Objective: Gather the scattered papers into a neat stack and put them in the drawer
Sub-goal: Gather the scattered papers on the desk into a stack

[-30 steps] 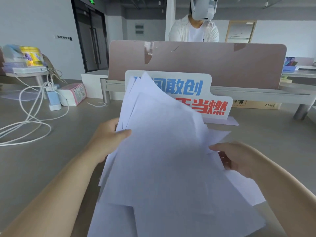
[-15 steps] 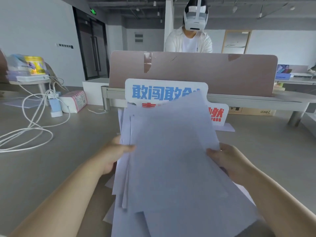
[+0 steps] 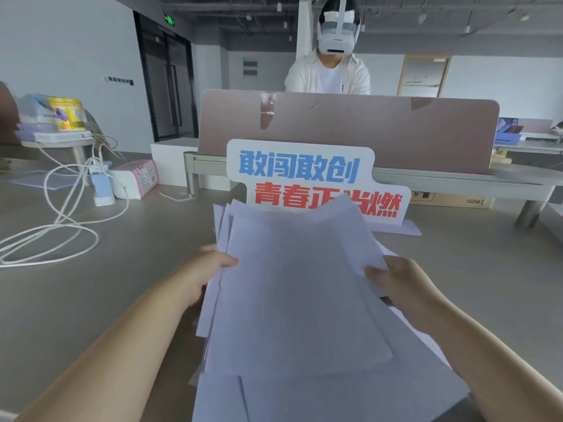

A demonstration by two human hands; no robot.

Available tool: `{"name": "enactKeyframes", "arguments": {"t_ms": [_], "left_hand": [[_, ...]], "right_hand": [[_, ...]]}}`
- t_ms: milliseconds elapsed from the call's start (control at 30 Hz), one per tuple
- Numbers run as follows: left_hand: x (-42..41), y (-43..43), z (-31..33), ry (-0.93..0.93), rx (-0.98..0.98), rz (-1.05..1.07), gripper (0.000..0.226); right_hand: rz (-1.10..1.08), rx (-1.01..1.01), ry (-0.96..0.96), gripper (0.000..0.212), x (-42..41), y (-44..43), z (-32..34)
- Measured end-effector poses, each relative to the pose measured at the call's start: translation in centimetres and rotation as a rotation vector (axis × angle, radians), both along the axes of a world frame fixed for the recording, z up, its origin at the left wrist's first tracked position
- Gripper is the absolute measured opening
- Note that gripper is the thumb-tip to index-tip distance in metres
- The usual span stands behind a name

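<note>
A loose bundle of white papers (image 3: 298,293) is held over the grey desk (image 3: 91,300) in front of me, its sheets fanned and uneven. My left hand (image 3: 207,269) grips the bundle's left edge, thumb on top. My right hand (image 3: 405,284) grips the right edge, thumb on the top sheet. More sheets lie spread beneath the bundle near the desk's front edge. No drawer is in view.
A white sign with blue and red characters (image 3: 304,178) stands just behind the papers, before a pink desk divider (image 3: 365,132). A person in a white headset (image 3: 332,71) stands beyond it. White cables (image 3: 61,226), a charger and a tissue pack (image 3: 137,181) lie at the left.
The papers have come down and turned squarer between my hands, uncovering most of the sign. My hands have drawn closer together on the bundle's edges.
</note>
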State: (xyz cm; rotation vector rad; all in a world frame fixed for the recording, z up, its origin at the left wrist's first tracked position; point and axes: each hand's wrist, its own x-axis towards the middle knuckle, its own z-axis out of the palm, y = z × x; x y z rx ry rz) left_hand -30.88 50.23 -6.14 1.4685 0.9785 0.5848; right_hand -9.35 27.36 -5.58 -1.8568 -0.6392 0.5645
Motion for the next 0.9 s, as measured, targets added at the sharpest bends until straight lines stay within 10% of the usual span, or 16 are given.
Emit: {"name": "enactKeyframes", "arguments": {"t_ms": [500,700,900], "left_hand": [[0.3,-1.7,0.1,-0.007,-0.129,0.078,0.016],[-0.8,-2.5,1.1,0.012,-0.151,-0.065,0.022],[-1.1,-2.6,1.0,-0.054,-0.191,-0.102,0.028]], "right_hand": [[-0.349,0.070,-0.282,0.029,0.9,-0.5,2.6],[0.068,-0.066,-0.172,0.012,-2.0,0.9,2.8],[-0.436,0.400,-0.457,0.020,-1.3,-0.7,8.7]]}}
